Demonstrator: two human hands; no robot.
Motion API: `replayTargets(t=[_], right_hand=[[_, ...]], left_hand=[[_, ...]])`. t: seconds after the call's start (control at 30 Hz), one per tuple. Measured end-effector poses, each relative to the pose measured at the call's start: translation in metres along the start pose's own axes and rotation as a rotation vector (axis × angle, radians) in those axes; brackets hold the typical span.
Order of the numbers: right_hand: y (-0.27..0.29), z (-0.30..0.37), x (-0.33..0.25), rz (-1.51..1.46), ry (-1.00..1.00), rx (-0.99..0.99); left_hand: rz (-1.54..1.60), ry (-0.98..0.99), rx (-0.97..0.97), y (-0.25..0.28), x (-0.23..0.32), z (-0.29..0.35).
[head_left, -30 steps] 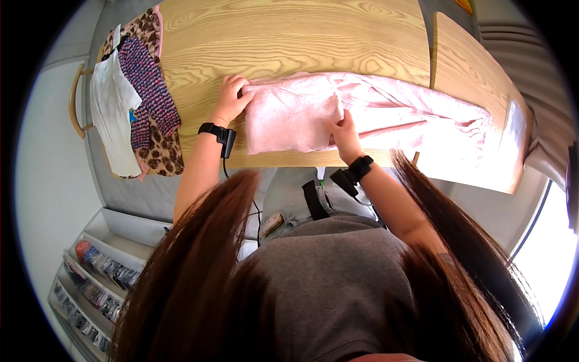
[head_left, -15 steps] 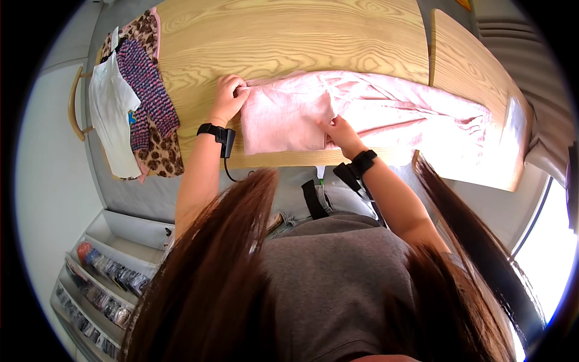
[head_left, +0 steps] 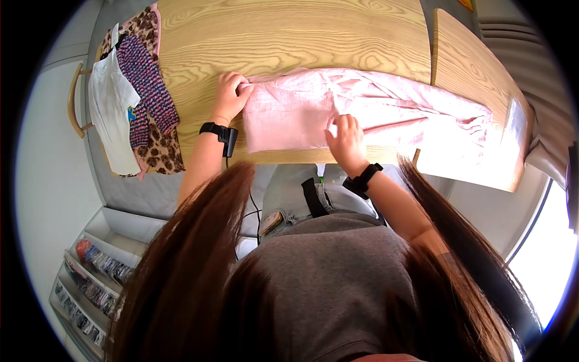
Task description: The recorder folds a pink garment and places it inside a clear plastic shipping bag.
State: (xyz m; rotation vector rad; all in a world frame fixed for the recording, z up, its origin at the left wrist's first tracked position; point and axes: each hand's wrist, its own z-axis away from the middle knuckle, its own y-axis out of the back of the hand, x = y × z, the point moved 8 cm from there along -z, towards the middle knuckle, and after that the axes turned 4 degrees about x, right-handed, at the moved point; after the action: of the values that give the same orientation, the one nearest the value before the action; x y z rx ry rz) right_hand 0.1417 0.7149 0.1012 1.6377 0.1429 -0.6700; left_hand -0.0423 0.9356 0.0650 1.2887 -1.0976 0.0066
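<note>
A pale pink cloth garment [head_left: 289,117] lies folded lengthwise along the table's near edge, with a layered fold near its middle and wrinkles to the right. At its far left corner, my left hand [head_left: 229,96] is closed, pinching the cloth between thumb and fingers. My right hand [head_left: 348,143] rests over the near part of the garment beside the middle fold. Its fingers are bent, with the thumb held apart from them. Each wrist wears a black strap with a small device.
The wooden table [head_left: 289,36] adjoins a second wooden top [head_left: 467,60] at right, under the garment's far end. At left lie a white garment [head_left: 111,108], a dark knitted one [head_left: 142,72] and a leopard-print one [head_left: 163,154]. White shelves [head_left: 120,235] hold small packets at lower left.
My right hand has turned, its fingers now spread over the cloth rather than pinching at the middle fold. My left hand keeps to the same corner, and the garment has barely shifted.
</note>
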Motion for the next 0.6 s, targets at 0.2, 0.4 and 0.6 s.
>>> replayTargets(t=[0.2, 0.4, 0.6], right_hand=[[-0.037, -0.004, -0.017, 0.134, 0.128, -0.089], [-0.040, -0.003, -0.016, 0.058, 0.149, -0.055], [-0.038, -0.001, -0.011, 0.044, 0.145, -0.039]], left_hand=[[0.112, 0.439, 0.314, 0.021, -0.015, 0.042], [0.594, 0.835, 0.027, -0.021, -0.035, 0.117], [1.192, 0.958, -0.095, -0.036, 0.035, 0.096]])
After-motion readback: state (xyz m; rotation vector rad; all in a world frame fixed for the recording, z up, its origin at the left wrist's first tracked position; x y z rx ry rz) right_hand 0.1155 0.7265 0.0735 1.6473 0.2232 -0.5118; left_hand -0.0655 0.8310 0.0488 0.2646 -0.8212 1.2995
